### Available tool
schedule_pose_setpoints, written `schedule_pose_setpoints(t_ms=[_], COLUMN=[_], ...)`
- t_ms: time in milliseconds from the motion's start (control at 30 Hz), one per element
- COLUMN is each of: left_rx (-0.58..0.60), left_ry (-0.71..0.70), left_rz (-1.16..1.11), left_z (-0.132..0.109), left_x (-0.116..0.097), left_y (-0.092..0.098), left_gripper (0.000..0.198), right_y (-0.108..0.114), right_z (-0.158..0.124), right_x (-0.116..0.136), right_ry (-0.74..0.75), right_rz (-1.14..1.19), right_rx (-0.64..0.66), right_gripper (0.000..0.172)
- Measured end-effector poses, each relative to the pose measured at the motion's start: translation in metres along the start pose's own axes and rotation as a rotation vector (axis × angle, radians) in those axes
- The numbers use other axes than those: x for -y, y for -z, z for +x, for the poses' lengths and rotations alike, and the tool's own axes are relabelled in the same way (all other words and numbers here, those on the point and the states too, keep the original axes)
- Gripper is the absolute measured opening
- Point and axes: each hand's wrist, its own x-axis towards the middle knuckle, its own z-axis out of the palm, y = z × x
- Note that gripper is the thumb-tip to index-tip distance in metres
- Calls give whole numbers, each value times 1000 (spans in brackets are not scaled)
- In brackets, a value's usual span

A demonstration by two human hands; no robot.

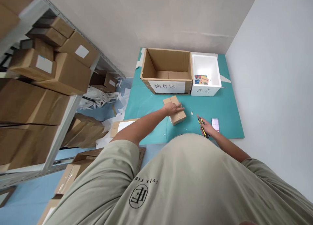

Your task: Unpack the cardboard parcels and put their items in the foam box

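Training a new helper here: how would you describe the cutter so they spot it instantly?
On the teal mat, in front of the white foam box, find the person's right hand. It grips a slim yellow-and-black utility knife, the only such tool, beside a phone.

Metal shelving (62, 143) at 9 o'clock, stacked with cardboard cartons (63, 75). Pale walls (269, 71) at 12 and 3 o'clock. Blue floor (29, 195) at 7 o'clock.

A teal floor mat (149, 104), white foam box (205, 75), brown cardboard carton (168, 63), yellow-and-black utility knife (201, 127) and khaki T-shirt (186, 176) printed with a black circular monogram (138, 196).
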Motion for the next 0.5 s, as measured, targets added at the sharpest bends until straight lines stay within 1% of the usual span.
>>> schedule_pose_setpoints(t_ms=[67, 133, 233, 367, 500], left_rx=[-13, -58, -124, -149, -177], left_ry=[0, 17, 84, 195, 231], left_rz=[48, 101, 98, 44, 27], left_z=[0, 0, -1, -6, -13], left_x=[0, -3, -12, -27, -37], left_y=[-1, -2, -8, -21, -30], left_gripper=[102, 112, 114, 116, 111], right_y=[-1, -1, -1, -3, -10], right_z=[-1, -1, 1, 6, 15], right_x=[-1, 0, 4, 19, 38], right_ry=[5, 24, 69, 112, 142], right_rz=[14, 36, 48, 5, -44], right_rx=[7, -2, -8, 26, 48], right_gripper=[78, 76, 71, 66, 67])
